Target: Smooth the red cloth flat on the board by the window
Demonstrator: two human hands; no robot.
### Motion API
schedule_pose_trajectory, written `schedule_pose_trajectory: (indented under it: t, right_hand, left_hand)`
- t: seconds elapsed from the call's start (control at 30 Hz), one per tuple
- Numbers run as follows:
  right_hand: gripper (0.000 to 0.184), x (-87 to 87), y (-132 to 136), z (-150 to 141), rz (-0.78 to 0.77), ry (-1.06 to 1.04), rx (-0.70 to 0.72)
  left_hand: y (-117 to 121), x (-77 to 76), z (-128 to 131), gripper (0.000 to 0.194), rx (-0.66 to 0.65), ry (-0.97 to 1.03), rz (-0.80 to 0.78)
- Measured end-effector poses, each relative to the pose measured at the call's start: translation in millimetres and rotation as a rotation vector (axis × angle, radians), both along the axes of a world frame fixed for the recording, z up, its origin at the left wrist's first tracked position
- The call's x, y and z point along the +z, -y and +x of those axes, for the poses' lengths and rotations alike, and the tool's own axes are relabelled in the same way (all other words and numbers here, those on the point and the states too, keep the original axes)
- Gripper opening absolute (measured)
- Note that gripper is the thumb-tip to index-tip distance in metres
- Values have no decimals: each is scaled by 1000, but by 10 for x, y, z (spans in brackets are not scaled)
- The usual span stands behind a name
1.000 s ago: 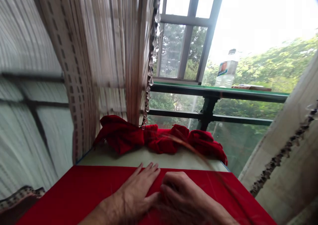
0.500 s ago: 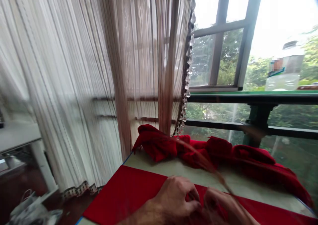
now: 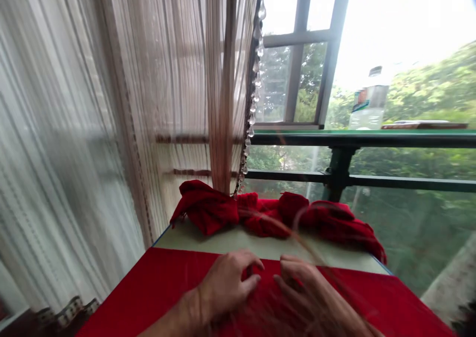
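Over the red cloth (image 3: 159, 282) spread flat on the table (image 3: 208, 242), my left hand (image 3: 232, 275) has its thumb and fingers curved but apart, with nothing visible between them. My right hand (image 3: 307, 280) is close beside it, a gap between the two. Its fingers are bent and the thumb stands away from them; I see nothing held. Both hands are at or just above the cloth; contact is hard to judge through the blur. Bunched red fabric (image 3: 208, 210) lies along the table's far edge, past a pale strip of tabletop.
Sheer striped curtains (image 3: 163, 79) with a beaded edge (image 3: 256, 69) hang at the left. A dark railing (image 3: 372, 139) and an opened window (image 3: 297, 54) stand behind the table. A clear bottle (image 3: 374, 99) is on the ledge. Blurred brown strands cross the view.
My hands were close together, pinching at the red cloth; now they are apart with fingers loosened. The view has shifted right, and the flat red cloth shows more widely.
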State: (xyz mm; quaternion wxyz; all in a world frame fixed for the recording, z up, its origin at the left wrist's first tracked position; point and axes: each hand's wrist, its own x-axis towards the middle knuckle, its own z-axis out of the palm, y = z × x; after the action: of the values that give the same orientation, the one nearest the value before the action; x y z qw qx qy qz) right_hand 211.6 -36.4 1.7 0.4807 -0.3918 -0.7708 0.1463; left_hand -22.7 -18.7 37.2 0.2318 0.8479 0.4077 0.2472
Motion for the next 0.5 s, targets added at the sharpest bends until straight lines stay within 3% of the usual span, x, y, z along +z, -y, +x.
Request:
schedule_pose_trajectory:
  t: [0.2, 0.37, 0.5]
  right_hand:
    - [10, -62, -87, 97, -1, 36, -16]
    - [20, -143, -123, 125, 30, 24, 23]
    - [25, -38, -82, 123, 66, 18, 36]
  left_hand:
    - [-108, -64, 28, 37, -5, 59, 144]
    - [-100, -100, 90, 41, -49, 46, 156]
    - [-88, -103, 88, 43, -57, 63, 140]
